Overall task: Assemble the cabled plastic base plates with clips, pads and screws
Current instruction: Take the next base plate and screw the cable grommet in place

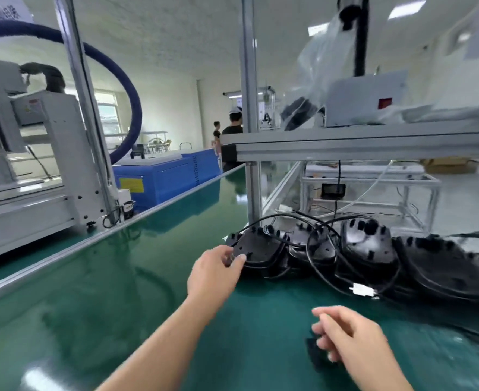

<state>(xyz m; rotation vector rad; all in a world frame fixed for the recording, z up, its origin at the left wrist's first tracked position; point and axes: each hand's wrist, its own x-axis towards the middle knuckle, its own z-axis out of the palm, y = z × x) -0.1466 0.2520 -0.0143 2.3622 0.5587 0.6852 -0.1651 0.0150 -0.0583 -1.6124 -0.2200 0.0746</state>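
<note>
Base plates [368, 244], black plastic and trailing black cables, lie in an overlapping row on the green bench mat [120, 277], just in front of the aluminium frame post [252, 190] and under the shelf; the row runs from mid-bench off toward the right edge. A white connector [362, 290] at the end of one cable rests on the mat just in front of the row.

The left hand [214, 273] is stretched forward on a straight bare forearm, palm down; its thumb and fingertips curl onto the near rim of the leftmost plate [256, 248], pinching its edge. The right hand [345, 331] hangs lower and nearer, well apart from the row, fingers loosely curled over a small dark piece [317, 354] on the mat; blur hides whether the fingers actually grip it or only hover, so I cannot tell.

As for writing: a yellow label [131, 185] sits on the blue machine [162, 179] across the bench, too small to read; a red patch [385, 103] marks the white box on the shelf, nothing legible on it; a printed sheet [5, 9] hangs at top left, its characters too blurred to make out.
</note>
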